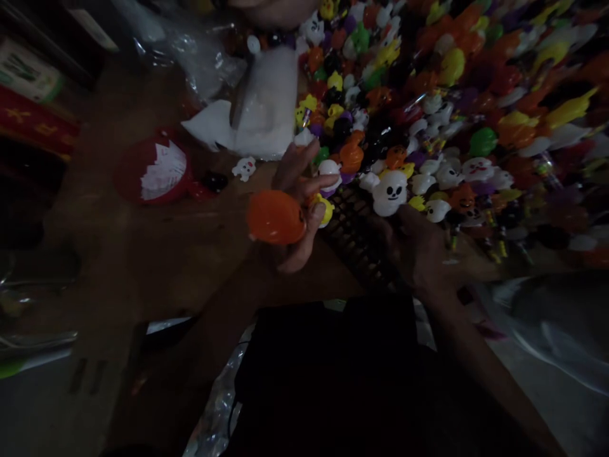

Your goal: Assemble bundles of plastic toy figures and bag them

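My left hand [302, 244] is curled around a round, shiny orange toy [275, 217] with a dark mark on its right side. A small yellow toy [324, 211] shows beside its thumb; whether the hand holds that one too, I cannot tell. Near the fingertips is a white and purple toy [329, 174]. My right hand [419, 244] has its fingers closed at a white skull-faced toy [390, 192], at the edge of a heap of small plastic toys [483, 141]. Below, between the hands, lies a dark lattice-like basket or mat [364, 244].
Left on the wooden table [157, 254] sits a red scoop-like dish [128, 168] with white paper slips [164, 170]. A small white toy [244, 168] lies beside a white plastic-wrapped stack [266, 101]. Clear plastic bags [204, 57] are behind. Part of another person's hand [280, 11] appears at the top.
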{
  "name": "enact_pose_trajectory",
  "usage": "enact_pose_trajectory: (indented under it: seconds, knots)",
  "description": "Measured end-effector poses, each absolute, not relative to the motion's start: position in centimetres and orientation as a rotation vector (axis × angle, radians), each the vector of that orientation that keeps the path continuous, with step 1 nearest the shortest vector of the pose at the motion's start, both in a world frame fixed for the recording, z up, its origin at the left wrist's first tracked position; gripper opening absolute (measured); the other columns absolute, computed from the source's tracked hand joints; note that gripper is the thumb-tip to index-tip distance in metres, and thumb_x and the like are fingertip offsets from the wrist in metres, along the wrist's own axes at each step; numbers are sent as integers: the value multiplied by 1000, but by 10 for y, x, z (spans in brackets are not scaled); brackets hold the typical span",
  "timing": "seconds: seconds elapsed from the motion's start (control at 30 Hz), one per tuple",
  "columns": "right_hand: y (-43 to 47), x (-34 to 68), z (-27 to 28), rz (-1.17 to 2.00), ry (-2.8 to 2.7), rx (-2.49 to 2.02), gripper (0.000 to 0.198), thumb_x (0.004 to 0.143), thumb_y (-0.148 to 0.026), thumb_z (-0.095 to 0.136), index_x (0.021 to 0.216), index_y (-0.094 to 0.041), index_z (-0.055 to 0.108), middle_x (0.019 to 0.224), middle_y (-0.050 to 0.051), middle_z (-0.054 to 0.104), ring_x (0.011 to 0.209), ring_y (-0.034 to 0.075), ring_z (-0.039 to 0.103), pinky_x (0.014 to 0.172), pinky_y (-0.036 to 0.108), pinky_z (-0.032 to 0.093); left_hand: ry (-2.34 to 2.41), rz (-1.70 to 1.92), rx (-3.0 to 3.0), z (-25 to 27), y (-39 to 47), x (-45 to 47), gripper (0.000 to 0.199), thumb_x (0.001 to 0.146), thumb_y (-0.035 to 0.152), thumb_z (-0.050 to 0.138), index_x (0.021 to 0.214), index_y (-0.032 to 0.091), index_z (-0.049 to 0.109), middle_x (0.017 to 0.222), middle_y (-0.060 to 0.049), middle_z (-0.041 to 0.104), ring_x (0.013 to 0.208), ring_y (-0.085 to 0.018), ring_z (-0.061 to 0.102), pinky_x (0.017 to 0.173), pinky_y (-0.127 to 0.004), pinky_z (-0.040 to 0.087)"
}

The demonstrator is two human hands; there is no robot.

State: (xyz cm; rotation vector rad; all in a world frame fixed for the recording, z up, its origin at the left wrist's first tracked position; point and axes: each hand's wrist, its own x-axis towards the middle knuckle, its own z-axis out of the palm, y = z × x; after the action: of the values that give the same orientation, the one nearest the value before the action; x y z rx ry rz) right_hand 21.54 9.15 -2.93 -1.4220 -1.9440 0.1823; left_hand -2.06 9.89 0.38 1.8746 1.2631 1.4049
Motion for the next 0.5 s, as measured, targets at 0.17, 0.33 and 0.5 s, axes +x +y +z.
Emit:
enact_pose_trajectory:
  seconds: [0.17,0.33,0.5]
  knots:
    - [114,174,-46,514,-1686,-1304,23,94,-38,65,101,-19,76,96,7,78,85,25,72,79,38,58,1066,1463,2037,-4,107,-12,42,106,57,42,113,26,70,147,-8,60,142,-28,54,121,-52,47]
    - [124,164,-58,591,-1682,-1275,27,93,-44,67,92,-19,78,86,5,77,82,24,71,81,38,57,1116,1455,2038,-12,105,-11,48,106,59,41,112,22,71,156,-10,51,147,-31,48,117,-50,50]
    - [119,166,-60,410,-1752,-1356,23,93,-40,67,95,-19,77,89,8,77,81,26,70,76,37,56,1143,1546,2016,-13,101,-9,41,107,52,44,116,22,71,152,-10,56,140,-29,55,115,-50,51]
